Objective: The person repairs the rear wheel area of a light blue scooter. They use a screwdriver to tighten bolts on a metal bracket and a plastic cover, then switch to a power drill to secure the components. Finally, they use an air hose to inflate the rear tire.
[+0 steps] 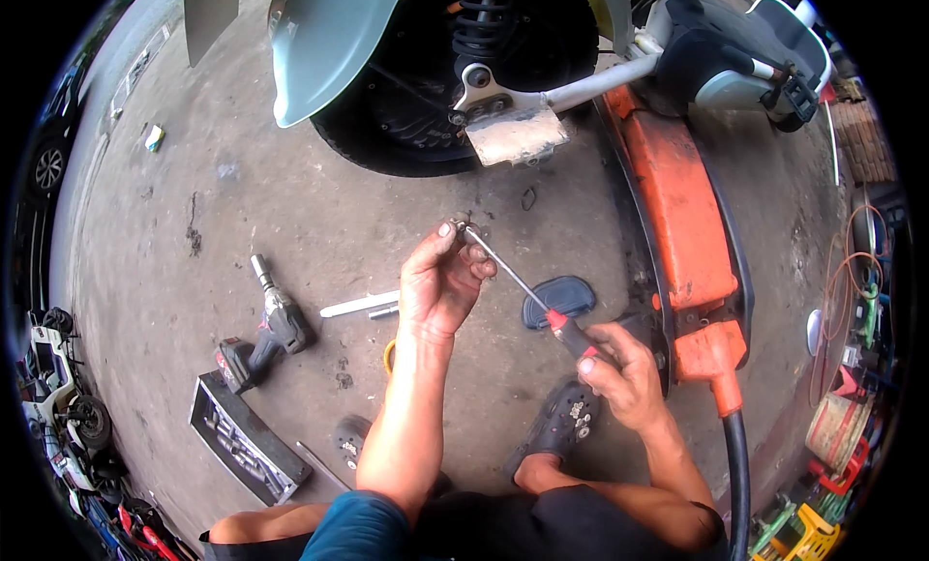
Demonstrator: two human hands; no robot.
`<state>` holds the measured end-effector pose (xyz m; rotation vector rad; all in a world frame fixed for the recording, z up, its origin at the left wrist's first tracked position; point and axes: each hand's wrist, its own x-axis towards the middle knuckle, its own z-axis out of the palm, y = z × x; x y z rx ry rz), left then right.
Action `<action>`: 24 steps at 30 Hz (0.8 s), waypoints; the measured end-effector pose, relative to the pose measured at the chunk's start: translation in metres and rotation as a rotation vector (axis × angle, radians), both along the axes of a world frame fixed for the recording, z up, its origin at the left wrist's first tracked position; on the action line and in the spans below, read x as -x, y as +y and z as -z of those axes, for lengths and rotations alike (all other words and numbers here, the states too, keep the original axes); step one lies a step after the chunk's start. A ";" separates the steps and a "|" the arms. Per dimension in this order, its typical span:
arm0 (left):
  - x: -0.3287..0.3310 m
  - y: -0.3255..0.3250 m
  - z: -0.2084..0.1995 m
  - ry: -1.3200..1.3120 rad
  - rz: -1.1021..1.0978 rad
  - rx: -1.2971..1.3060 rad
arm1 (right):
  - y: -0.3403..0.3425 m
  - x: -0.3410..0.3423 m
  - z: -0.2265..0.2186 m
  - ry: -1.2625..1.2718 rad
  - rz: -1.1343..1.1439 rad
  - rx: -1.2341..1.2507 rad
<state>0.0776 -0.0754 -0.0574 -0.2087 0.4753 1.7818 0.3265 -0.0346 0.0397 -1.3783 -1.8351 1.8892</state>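
Note:
In the middle of the view my left hand point(447, 276) is closed, its thumb and fingers pinching a small dark metal piece too small to name. My right hand point(624, 375) grips the red and black handle of a screwdriver point(571, 331). Its long thin shaft slants up to the left, and the tip meets the small piece at my left fingertips. Beyond both hands is the wheel point(426, 126) of a raised vehicle, with a coil spring point(484, 24) above and a scuffed metal plate point(518, 135) beside it.
An orange floor jack point(673, 203) with a black handle stands at the right. On the floor at left lie a cordless impact wrench point(276, 319), an open tray of sockets point(247, 440) and a white bar point(358, 304). A dark oval pad point(561, 300) lies near my right foot.

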 end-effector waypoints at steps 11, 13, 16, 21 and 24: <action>0.006 0.001 0.005 0.119 0.033 0.055 | 0.008 0.005 -0.007 -0.081 -0.090 -0.150; 0.010 0.001 0.006 0.141 0.052 0.042 | 0.009 0.006 -0.006 -0.089 -0.102 -0.191; 0.015 0.004 -0.001 0.141 0.088 0.039 | 0.007 0.005 -0.002 -0.088 -0.086 -0.231; 0.023 0.010 -0.017 0.179 0.129 0.083 | -0.006 0.009 0.009 -0.081 -0.052 -0.330; 0.021 0.013 -0.023 0.055 0.101 0.026 | -0.013 0.014 0.012 -0.047 -0.021 -0.291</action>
